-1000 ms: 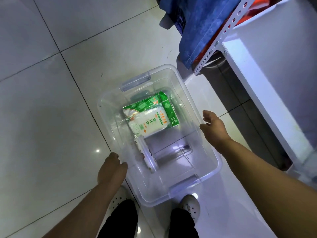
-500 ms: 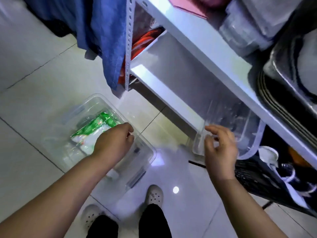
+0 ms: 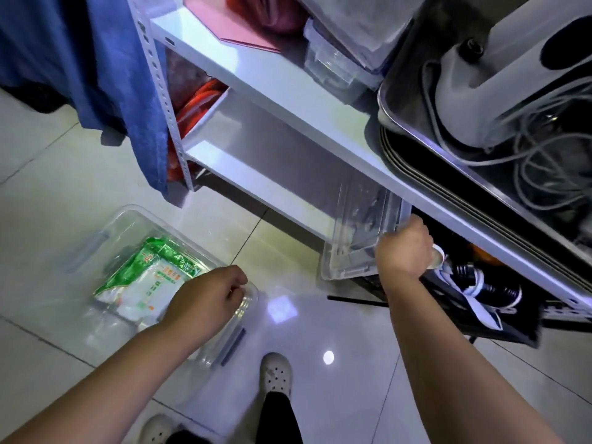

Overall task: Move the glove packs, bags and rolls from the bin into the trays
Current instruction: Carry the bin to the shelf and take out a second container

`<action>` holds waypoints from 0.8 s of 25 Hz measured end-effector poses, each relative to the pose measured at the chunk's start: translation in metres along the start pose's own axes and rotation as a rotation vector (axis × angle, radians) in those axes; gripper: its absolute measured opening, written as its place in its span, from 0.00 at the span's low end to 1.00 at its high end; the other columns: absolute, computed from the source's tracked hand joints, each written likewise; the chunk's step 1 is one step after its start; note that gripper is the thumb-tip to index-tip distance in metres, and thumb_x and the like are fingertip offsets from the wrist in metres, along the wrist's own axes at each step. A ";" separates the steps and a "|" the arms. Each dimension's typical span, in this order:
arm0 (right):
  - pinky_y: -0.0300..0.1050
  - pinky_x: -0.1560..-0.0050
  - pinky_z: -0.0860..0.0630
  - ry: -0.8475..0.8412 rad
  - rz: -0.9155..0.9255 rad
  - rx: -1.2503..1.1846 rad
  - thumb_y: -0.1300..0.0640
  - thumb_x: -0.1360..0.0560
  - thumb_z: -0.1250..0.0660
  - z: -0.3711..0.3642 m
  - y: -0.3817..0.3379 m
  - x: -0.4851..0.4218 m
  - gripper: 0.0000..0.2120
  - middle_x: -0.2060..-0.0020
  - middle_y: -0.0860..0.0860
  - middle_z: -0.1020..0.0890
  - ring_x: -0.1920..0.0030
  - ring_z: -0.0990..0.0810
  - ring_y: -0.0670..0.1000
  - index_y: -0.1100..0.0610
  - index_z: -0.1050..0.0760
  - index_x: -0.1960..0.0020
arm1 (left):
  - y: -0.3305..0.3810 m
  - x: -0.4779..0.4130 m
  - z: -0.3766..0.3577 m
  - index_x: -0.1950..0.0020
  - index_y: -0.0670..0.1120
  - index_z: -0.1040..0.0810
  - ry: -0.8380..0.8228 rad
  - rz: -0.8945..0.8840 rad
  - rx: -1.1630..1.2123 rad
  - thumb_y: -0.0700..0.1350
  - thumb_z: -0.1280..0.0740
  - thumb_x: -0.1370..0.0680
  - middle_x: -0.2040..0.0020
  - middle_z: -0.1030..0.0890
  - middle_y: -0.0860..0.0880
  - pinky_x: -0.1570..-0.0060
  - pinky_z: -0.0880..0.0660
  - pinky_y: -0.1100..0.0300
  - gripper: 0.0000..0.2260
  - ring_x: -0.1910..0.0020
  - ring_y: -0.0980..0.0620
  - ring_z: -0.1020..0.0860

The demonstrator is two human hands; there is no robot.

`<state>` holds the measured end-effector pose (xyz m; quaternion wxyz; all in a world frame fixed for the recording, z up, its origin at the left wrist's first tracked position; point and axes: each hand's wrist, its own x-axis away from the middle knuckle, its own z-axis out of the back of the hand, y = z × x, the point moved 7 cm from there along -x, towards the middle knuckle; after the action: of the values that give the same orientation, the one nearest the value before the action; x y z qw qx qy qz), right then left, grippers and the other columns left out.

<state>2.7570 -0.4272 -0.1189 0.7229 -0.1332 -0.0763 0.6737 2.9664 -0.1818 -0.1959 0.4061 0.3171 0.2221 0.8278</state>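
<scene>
Landmark: the clear plastic storage bin (image 3: 105,238) with bluish handle clips, sitting on the glossy pale tiled floor (image 3: 320,331).

Item 1. Green-and-white printed glove packs (image 3: 150,277), lying flat inside the bin, toward its far side. Whatever else sits beneath them I cannot tell through the glare.

Item 2. My left hand (image 3: 208,299), over the bin's near right corner. Fingers curled loosely inward, knuckles up; it blocks the rim, so whether it touches the plastic I cannot tell. It pinches nothing that shows.

Item 3. My right hand (image 3: 403,251), well to the right of the bin and higher. Fingers wrapped over the near edge of item 4, clasping it.

Item 4. Clear rectangular plastic tray (image 3: 355,238), right of the bin, jutting out from the lower level of the white metal shelving rack (image 3: 288,91). Its contents are too blurred to name.

Item 5. Blue cloth (image 3: 112,75), hanging from the rack's perforated corner post, beyond the bin.

Item 6. Stainless steel trays (image 3: 416,149), stacked on the rack's upper level, far right of the bin, holding grey cables.

Item 7. My white perforated clogs (image 3: 275,373), near side of the bin.
</scene>
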 end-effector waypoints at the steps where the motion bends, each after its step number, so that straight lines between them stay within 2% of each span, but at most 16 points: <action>1: 0.56 0.48 0.29 -0.049 -0.025 -0.035 0.68 0.30 0.39 -0.004 0.003 -0.002 0.10 0.50 0.62 0.22 0.49 0.25 0.64 0.65 0.28 0.49 | -0.002 0.003 -0.001 0.48 0.53 0.22 -0.007 0.016 0.008 0.46 0.36 0.25 0.53 0.16 0.55 0.63 0.32 0.62 0.07 0.55 0.50 0.20; 3: 0.53 0.54 0.26 -0.183 -0.103 -0.173 0.68 0.29 0.41 -0.015 0.011 0.005 0.10 0.52 0.60 0.23 0.54 0.24 0.62 0.64 0.30 0.48 | -0.004 0.007 -0.001 0.49 0.53 0.22 -0.007 0.043 0.040 0.45 0.36 0.25 0.53 0.16 0.55 0.62 0.31 0.62 0.07 0.56 0.50 0.20; 5: 0.45 0.66 0.31 -0.310 -0.199 -0.343 0.68 0.29 0.43 -0.026 0.012 0.020 0.09 0.59 0.53 0.27 0.63 0.27 0.53 0.60 0.34 0.49 | 0.000 0.006 0.000 0.49 0.53 0.22 0.001 0.043 0.073 0.45 0.36 0.25 0.53 0.16 0.54 0.64 0.33 0.63 0.07 0.56 0.51 0.20; 6: 0.43 0.67 0.33 -0.345 -0.221 -0.396 0.68 0.29 0.44 -0.030 0.010 0.028 0.09 0.62 0.51 0.29 0.65 0.29 0.51 0.59 0.36 0.50 | 0.003 0.004 0.002 0.49 0.53 0.22 0.005 0.039 0.090 0.45 0.36 0.25 0.53 0.16 0.54 0.64 0.34 0.63 0.07 0.56 0.51 0.21; 10: 0.45 0.57 0.31 -0.371 -0.182 -0.490 0.71 0.31 0.43 -0.033 0.001 0.062 0.12 0.60 0.50 0.32 0.61 0.30 0.51 0.59 0.37 0.50 | 0.016 -0.006 0.014 0.49 0.53 0.20 0.026 0.040 0.188 0.45 0.36 0.25 0.55 0.17 0.55 0.63 0.31 0.65 0.08 0.58 0.53 0.22; 13: 0.42 0.63 0.31 -0.433 -0.087 -0.544 0.72 0.33 0.42 -0.038 -0.005 0.103 0.13 0.60 0.48 0.36 0.61 0.32 0.50 0.59 0.39 0.53 | 0.023 -0.012 0.016 0.49 0.54 0.19 0.013 0.036 0.232 0.44 0.36 0.24 0.59 0.20 0.56 0.65 0.32 0.70 0.08 0.62 0.55 0.23; 15: 0.41 0.63 0.32 -0.512 -0.020 -0.518 0.70 0.33 0.40 -0.049 -0.010 0.137 0.15 0.57 0.49 0.36 0.59 0.34 0.49 0.57 0.39 0.51 | 0.032 -0.017 0.011 0.47 0.52 0.19 -0.016 0.015 0.270 0.45 0.36 0.24 0.62 0.22 0.55 0.67 0.33 0.69 0.09 0.68 0.58 0.25; 16: 0.41 0.61 0.33 -0.539 0.017 -0.493 0.69 0.33 0.39 -0.056 -0.013 0.153 0.16 0.55 0.49 0.36 0.58 0.34 0.49 0.57 0.39 0.49 | 0.038 -0.021 0.008 0.44 0.51 0.20 -0.034 -0.001 0.293 0.45 0.36 0.24 0.61 0.21 0.54 0.67 0.32 0.68 0.10 0.70 0.56 0.25; 18: 0.34 0.59 0.38 -0.579 0.114 -0.438 0.68 0.33 0.37 -0.066 -0.021 0.183 0.19 0.51 0.48 0.35 0.56 0.34 0.46 0.56 0.38 0.47 | 0.042 -0.027 0.001 0.35 0.48 0.27 -0.068 0.020 0.366 0.48 0.35 0.24 0.54 0.20 0.52 0.68 0.30 0.64 0.17 0.64 0.52 0.23; 20: 0.29 0.59 0.39 -0.617 0.241 -0.407 0.66 0.33 0.35 -0.075 -0.031 0.211 0.19 0.52 0.46 0.36 0.54 0.32 0.46 0.56 0.37 0.46 | 0.028 -0.031 -0.005 0.30 0.45 0.36 -0.091 0.185 0.547 0.49 0.32 0.26 0.45 0.23 0.49 0.65 0.25 0.57 0.28 0.54 0.47 0.21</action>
<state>2.8252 -0.2259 -0.1957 0.5403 -0.0730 -0.4064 0.7332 2.9622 -0.2234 -0.1927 0.2378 0.4704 0.3891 0.7555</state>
